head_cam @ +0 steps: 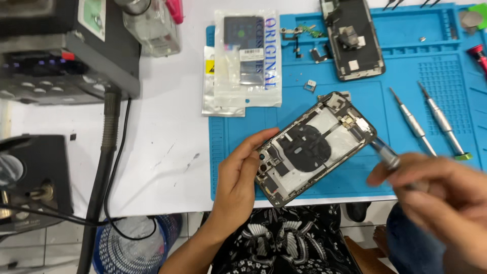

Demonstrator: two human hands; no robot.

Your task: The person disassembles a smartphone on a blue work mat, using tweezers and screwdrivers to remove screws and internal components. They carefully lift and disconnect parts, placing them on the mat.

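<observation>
An opened phone (315, 148) is gripped at its 7 o'clock end by the left hand (238, 175), fingers curled round the edge, above a blue mat (324, 76). A screwdriver (384, 155) is pinched in the closed, blurred right hand (441, 190), its tip set at the phone's 3 o'clock corner. At the mat's 10 o'clock, two clear rectangular packets (247, 58) are stacked, the lower one marked with a yellow label (209, 66). Two more drivers (428, 124) are laid at 3 o'clock.
</observation>
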